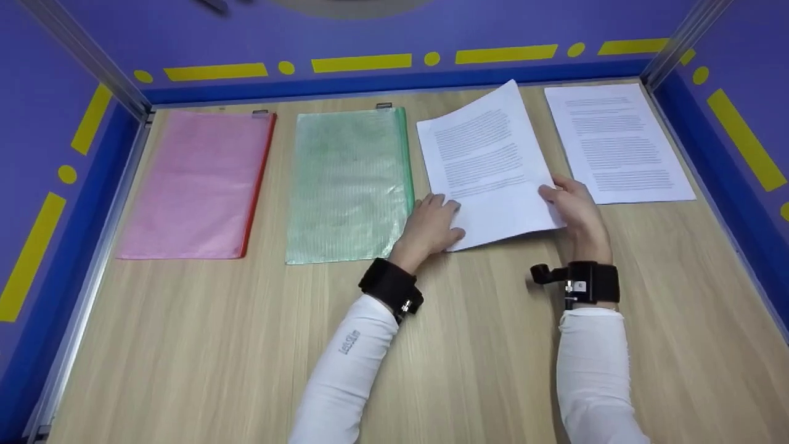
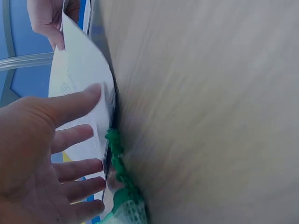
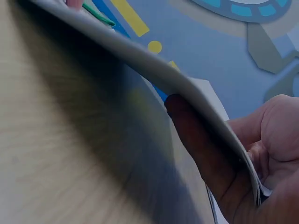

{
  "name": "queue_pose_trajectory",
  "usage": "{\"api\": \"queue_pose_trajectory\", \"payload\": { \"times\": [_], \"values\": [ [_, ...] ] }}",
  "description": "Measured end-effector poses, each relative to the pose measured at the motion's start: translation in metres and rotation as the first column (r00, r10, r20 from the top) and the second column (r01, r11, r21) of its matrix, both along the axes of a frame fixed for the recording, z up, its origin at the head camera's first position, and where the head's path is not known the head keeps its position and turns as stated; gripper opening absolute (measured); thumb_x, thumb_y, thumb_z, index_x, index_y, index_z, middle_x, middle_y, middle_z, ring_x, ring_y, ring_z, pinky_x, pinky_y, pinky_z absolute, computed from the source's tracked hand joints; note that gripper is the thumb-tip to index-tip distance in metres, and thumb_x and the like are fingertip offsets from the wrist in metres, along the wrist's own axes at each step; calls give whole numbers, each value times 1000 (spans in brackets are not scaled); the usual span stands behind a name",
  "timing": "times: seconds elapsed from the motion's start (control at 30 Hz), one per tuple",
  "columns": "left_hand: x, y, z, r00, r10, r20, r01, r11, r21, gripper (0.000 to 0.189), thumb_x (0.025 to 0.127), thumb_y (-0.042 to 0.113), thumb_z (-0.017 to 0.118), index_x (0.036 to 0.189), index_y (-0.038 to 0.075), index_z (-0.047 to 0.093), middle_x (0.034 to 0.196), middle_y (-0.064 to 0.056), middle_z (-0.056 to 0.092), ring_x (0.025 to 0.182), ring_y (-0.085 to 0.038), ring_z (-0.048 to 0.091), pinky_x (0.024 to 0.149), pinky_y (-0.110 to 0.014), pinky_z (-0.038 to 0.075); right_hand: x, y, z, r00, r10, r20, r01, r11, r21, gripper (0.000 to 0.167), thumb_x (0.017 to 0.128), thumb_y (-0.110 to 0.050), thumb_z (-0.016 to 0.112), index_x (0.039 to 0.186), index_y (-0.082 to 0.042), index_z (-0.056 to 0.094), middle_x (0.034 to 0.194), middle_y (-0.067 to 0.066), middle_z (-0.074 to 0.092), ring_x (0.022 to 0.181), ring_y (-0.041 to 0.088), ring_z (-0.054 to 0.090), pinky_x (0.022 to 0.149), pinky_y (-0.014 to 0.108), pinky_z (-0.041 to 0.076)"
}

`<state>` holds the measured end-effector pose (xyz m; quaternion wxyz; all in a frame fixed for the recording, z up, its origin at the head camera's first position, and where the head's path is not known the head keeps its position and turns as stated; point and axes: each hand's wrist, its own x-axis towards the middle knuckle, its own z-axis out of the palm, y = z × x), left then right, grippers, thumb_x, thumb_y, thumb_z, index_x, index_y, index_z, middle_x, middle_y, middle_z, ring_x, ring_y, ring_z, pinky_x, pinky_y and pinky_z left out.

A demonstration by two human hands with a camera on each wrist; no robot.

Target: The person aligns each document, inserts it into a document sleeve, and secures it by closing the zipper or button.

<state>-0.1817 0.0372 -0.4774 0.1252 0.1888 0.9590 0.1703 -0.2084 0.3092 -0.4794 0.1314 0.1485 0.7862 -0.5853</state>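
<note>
Blue-violet walls (image 1: 216,37), marked with yellow dashes (image 1: 362,63), are set around a wood-grain bench (image 1: 185,345).

Right hand (image 1: 576,209): the lifted sheaf (image 1: 493,166) is pinched at its right edge, thumb above, fingers beneath. Left hand (image 1: 429,225): placed at the sheaf's near left corner, fingers spread and loosely extended; no grip is seen, and whether the sheets are touched cannot be told.

Lifted sheaf: several sheets of white printed paper; located between the green folder (image 1: 348,185) and the flat printed paper (image 1: 622,145); bowed, its right side raised off the bench. Risks, as judged: sheets could be slid out of line if the pinch were loosened, the left side not being gripped; a crease could be pressed in if the bow were tightened; the green folder could be snagged if the left corner were drawn low across it. Orientation: print upward, blank foot directed to the near side; long axis laid front to back, far end angled leftward.

Beyond: flat printed paper, laid at far right; green folder, placed just left of the sheaf; pink folder (image 1: 191,185), placed farther left.
</note>
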Motion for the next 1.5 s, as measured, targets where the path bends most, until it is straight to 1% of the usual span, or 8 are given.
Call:
{"api": "queue_pose_trajectory", "payload": {
  "times": [0.23,0.4,0.57,0.8,0.97,1.17,1.33,1.5],
  "values": [
    [-2,-11,-2,994,112,10,-111,963,245,51,97,32,59,143,11,52,149,-14,50,142,-28,44,119,-39,35,0,-4,2,996,-84,-19,82,991,-105,61,101,-22,51,153,2,29,96,-13,60,84,-1,62,72,15,53],
    [-6,-20,0,961,244,130,-277,826,491,56,99,33,58,149,14,43,154,-11,44,145,-27,41,119,-41,36,0,-14,4,988,-153,-20,145,965,-219,58,101,-20,52,151,3,33,99,-7,63,88,4,64,73,17,54],
    [-9,-37,-1,919,326,222,-392,701,596,62,100,36,55,154,12,34,157,-12,40,147,-27,38,120,-42,34,0,-30,7,988,-150,-38,133,948,-288,53,102,-19,49,148,4,36,97,-5,67,88,7,67,74,20,55],
    [-2,-57,-4,884,396,248,-441,527,727,56,101,34,56,148,7,43,131,-15,65,117,-25,66,97,-37,55,0,-47,12,992,-125,-31,109,943,-313,52,103,-21,48,149,1,37,101,-3,66,91,8,65,75,21,53],
    [3,-62,-3,874,389,292,-452,432,780,54,102,33,54,147,3,45,125,-17,69,111,-25,70,91,-38,58,1,-59,13,995,-89,-44,72,950,-305,50,104,-24,47,148,-2,39,108,0,65,97,12,65,77,23,53],
    [6,-66,1,890,354,286,-416,380,826,38,103,23,53,135,4,56,114,-16,73,95,-21,73,75,-31,60,1,-70,11,995,-60,-79,29,940,-341,50,104,-22,48,149,-2,38,112,2,66,100,13,65,78,23,53],
    [7,-69,3,896,325,304,-411,343,845,36,102,15,53,136,1,52,118,-18,71,99,-25,73,76,-34,62,3,-71,9,996,-42,-84,12,944,-331,52,102,-27,53,147,-3,42,108,1,68,98,12,65,76,23,52],
    [8,-68,2,903,300,309,-407,364,837,40,101,12,55,138,1,48,124,-20,68,105,-28,72,79,-37,62,5,-70,9,996,8,-88,-32,962,-272,53,102,-30,53,145,-1,43,101,-3,67,91,10,65,73,22,52]
  ]
}}
